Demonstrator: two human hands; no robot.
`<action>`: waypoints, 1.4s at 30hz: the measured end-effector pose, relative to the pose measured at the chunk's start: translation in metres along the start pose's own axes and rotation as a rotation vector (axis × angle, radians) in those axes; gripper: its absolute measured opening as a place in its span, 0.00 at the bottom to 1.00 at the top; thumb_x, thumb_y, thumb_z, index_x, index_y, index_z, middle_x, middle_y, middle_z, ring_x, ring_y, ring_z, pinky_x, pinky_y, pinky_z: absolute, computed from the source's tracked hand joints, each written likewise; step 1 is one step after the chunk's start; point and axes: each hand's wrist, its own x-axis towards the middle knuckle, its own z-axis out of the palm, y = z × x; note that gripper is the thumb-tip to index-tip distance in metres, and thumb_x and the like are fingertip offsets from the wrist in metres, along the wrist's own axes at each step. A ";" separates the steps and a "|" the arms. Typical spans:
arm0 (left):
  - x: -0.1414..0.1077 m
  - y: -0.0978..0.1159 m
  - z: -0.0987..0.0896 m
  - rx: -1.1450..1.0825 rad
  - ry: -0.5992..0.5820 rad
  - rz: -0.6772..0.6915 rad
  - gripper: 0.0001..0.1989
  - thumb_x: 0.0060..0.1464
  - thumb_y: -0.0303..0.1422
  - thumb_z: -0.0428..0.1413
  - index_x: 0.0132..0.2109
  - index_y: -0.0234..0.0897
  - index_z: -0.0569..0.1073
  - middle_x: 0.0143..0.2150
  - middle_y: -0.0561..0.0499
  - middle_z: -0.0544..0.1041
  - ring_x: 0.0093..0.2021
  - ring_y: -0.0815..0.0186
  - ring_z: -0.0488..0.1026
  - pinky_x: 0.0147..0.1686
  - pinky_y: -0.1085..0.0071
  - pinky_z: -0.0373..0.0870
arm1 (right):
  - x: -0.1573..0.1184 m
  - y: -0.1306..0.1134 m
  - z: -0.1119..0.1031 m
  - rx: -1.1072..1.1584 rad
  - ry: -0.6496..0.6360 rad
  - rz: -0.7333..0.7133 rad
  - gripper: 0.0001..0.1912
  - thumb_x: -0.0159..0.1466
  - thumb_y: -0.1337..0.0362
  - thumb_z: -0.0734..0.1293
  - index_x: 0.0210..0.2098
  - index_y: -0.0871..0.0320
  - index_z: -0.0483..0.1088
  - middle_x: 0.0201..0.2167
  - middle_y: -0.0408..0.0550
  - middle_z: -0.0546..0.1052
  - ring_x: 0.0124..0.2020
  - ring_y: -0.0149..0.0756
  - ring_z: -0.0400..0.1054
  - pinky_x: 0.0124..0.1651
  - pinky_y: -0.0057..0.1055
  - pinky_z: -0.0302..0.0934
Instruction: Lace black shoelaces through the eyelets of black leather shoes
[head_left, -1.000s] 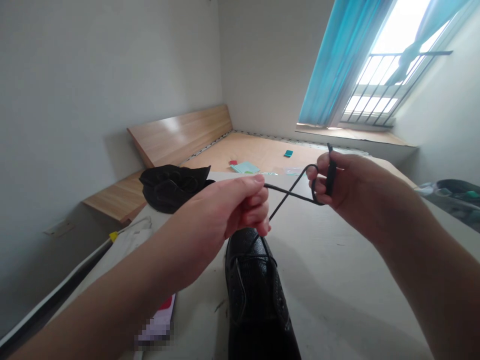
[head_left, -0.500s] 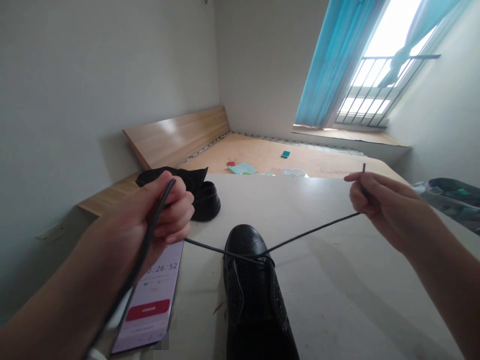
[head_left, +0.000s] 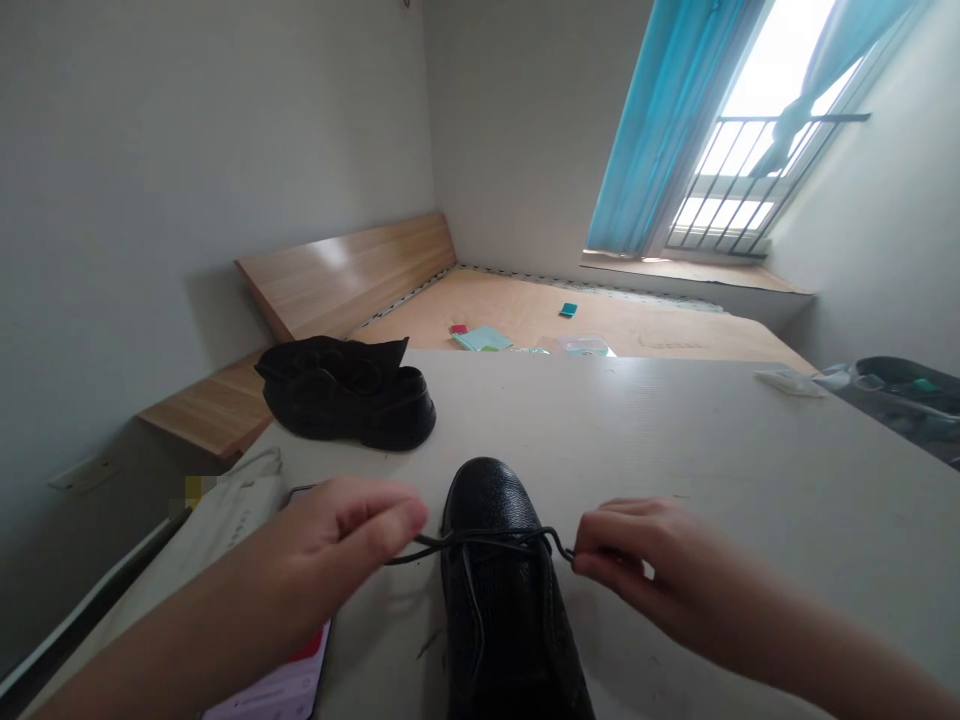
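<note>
A black leather shoe (head_left: 491, 495) lies on the white table with its toe pointing away from me. Its dark lace (head_left: 495, 541) crosses over the front of the shoe and runs out to both sides. On the left, my left hand (head_left: 360, 535) is closed around one part of the lace, just beside the shoe. My right hand (head_left: 634, 555) pinches the other part close to the shoe's right side. The lace ends are hidden by the hands.
Another black shoe (head_left: 345, 395) rests at the table's back left. Partly under my left arm lies a phone (head_left: 281, 690), beside a pale bag (head_left: 240, 520). Clear plastic (head_left: 791, 382) sits at the white table's (head_left: 697, 430) far right. Beyond is a bed (head_left: 510, 295).
Both hands have come down and inward, from wide apart and raised to close beside the shoe. The lace is no longer stretched out wide. The back shoe is now fully uncovered.
</note>
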 end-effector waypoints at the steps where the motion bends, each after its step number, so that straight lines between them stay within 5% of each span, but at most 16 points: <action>1: -0.001 0.001 0.002 0.037 -0.047 -0.014 0.21 0.59 0.45 0.48 0.22 0.38 0.62 0.21 0.56 0.61 0.24 0.67 0.60 0.24 0.73 0.56 | 0.000 -0.002 0.003 -0.006 -0.017 -0.022 0.14 0.71 0.63 0.57 0.28 0.56 0.65 0.25 0.45 0.73 0.27 0.32 0.66 0.30 0.29 0.56; 7: -0.003 0.014 0.005 0.123 -0.284 -0.097 0.16 0.63 0.44 0.49 0.36 0.43 0.76 0.32 0.53 0.77 0.34 0.62 0.71 0.33 0.71 0.61 | -0.001 -0.003 0.011 0.016 -0.060 -0.083 0.12 0.71 0.63 0.58 0.32 0.55 0.66 0.26 0.44 0.76 0.26 0.33 0.70 0.30 0.29 0.57; 17: 0.006 0.005 0.020 0.224 -0.200 -0.016 0.21 0.65 0.45 0.40 0.32 0.40 0.70 0.29 0.53 0.76 0.33 0.63 0.72 0.34 0.71 0.63 | 0.002 0.001 0.019 -0.071 0.225 -0.255 0.20 0.74 0.58 0.53 0.31 0.56 0.67 0.23 0.43 0.75 0.24 0.31 0.68 0.30 0.27 0.59; 24: 0.000 0.004 0.011 0.271 -0.055 -0.022 0.17 0.64 0.43 0.41 0.42 0.43 0.71 0.31 0.55 0.77 0.32 0.64 0.73 0.33 0.72 0.63 | -0.002 -0.002 0.017 0.021 0.088 -0.162 0.15 0.74 0.62 0.55 0.34 0.55 0.68 0.25 0.42 0.75 0.26 0.31 0.69 0.31 0.26 0.58; 29: -0.003 0.013 0.010 0.261 -0.037 0.025 0.19 0.62 0.39 0.36 0.27 0.42 0.64 0.25 0.55 0.73 0.29 0.65 0.71 0.30 0.71 0.62 | -0.001 -0.003 0.016 0.081 -0.011 -0.076 0.13 0.73 0.62 0.56 0.35 0.55 0.67 0.28 0.43 0.75 0.28 0.30 0.69 0.32 0.25 0.58; 38: 0.000 0.001 0.009 0.342 -0.201 -0.077 0.22 0.62 0.46 0.42 0.27 0.39 0.68 0.26 0.55 0.73 0.29 0.65 0.69 0.29 0.69 0.58 | 0.001 -0.003 0.021 0.163 0.035 0.029 0.10 0.71 0.62 0.60 0.33 0.54 0.69 0.28 0.41 0.77 0.30 0.31 0.70 0.35 0.26 0.59; 42: -0.001 -0.002 0.006 0.267 -0.219 -0.092 0.15 0.62 0.42 0.46 0.40 0.47 0.77 0.36 0.58 0.79 0.38 0.65 0.74 0.37 0.72 0.61 | -0.003 -0.012 0.023 0.322 0.051 0.139 0.06 0.68 0.65 0.60 0.33 0.54 0.64 0.26 0.39 0.73 0.27 0.29 0.65 0.31 0.24 0.58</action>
